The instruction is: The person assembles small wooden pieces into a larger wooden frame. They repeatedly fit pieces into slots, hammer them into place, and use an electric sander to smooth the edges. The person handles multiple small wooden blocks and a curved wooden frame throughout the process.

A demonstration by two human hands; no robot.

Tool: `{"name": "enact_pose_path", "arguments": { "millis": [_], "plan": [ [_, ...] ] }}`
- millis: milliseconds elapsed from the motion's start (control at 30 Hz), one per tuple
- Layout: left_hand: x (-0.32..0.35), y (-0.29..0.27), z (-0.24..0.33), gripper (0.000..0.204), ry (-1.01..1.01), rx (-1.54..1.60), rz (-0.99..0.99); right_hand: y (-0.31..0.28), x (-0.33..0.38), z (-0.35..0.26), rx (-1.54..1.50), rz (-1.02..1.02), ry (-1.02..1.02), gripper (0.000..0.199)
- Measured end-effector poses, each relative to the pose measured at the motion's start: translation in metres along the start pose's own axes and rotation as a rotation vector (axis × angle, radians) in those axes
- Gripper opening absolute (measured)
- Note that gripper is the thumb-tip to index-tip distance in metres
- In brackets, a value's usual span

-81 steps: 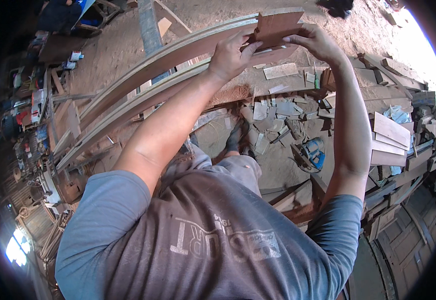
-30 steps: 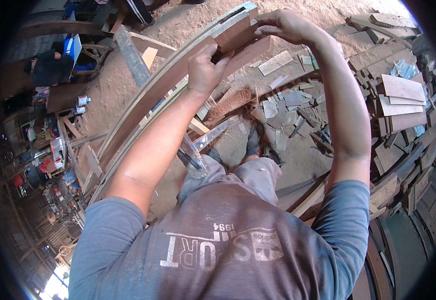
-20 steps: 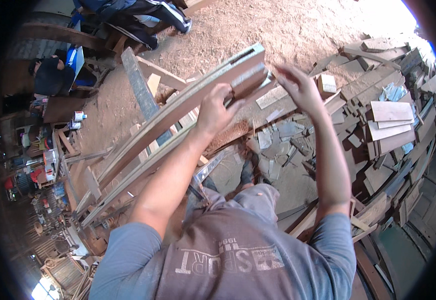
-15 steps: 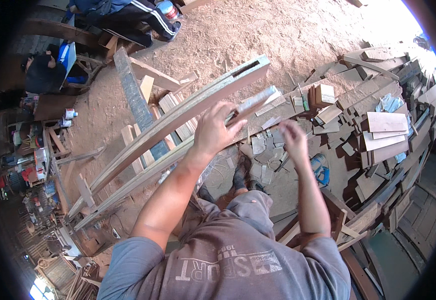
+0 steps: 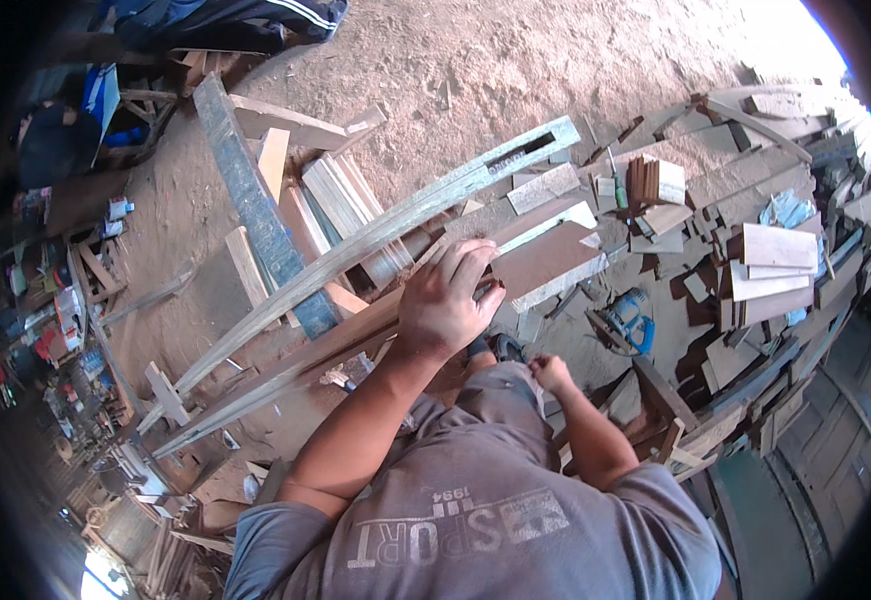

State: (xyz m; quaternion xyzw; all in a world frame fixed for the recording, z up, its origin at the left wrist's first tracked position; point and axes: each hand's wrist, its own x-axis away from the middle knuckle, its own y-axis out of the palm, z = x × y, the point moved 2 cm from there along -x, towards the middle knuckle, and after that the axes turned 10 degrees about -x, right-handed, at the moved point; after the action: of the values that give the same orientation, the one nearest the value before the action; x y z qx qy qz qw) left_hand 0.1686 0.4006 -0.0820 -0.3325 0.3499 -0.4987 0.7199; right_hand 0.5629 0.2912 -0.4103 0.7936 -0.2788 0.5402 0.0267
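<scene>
My left hand (image 5: 451,300) is closed over the nearer of two long wooden beams (image 5: 361,320), close to its far right end. Its thumb and fingers are bent around the edge. Beyond the fingertips shows a flat brown face with a pale edge (image 5: 554,268); I cannot tell whether it is part of this beam or a separate board. The farther beam (image 5: 386,222), with a slot cut near its end, lies apart from my hand across a dark support plank (image 5: 261,190). My right hand (image 5: 551,375) is low beside my shorts, its fingers curled; what they hold, if anything, is hidden.
A blue power tool (image 5: 634,320) lies on the ground to the right among wood offcuts. Stacked small blocks (image 5: 656,182), a green-handled tool (image 5: 620,190) and pale boards (image 5: 778,262) lie farther right. Another person's dark-trousered leg (image 5: 246,22) shows at the upper left.
The nearer beam's end has turned, showing a broad brown face. My right hand has dropped from beside the beam to my shorts. The view has shifted, with the power tool more exposed.
</scene>
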Motion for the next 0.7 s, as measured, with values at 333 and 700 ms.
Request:
{"name": "enact_pose_path", "arguments": {
  "millis": [333, 700],
  "plan": [
    [-0.006, 0.007, 0.003, 0.034, 0.026, 0.032, 0.07, -0.013, -0.035, -0.064, -0.069, 0.118, -0.045, 0.029],
    [-0.003, 0.004, 0.005, 0.036, 0.034, 0.024, 0.127, -0.019, -0.008, -0.071, -0.085, 0.093, 0.01, 0.032]
  ]
}}
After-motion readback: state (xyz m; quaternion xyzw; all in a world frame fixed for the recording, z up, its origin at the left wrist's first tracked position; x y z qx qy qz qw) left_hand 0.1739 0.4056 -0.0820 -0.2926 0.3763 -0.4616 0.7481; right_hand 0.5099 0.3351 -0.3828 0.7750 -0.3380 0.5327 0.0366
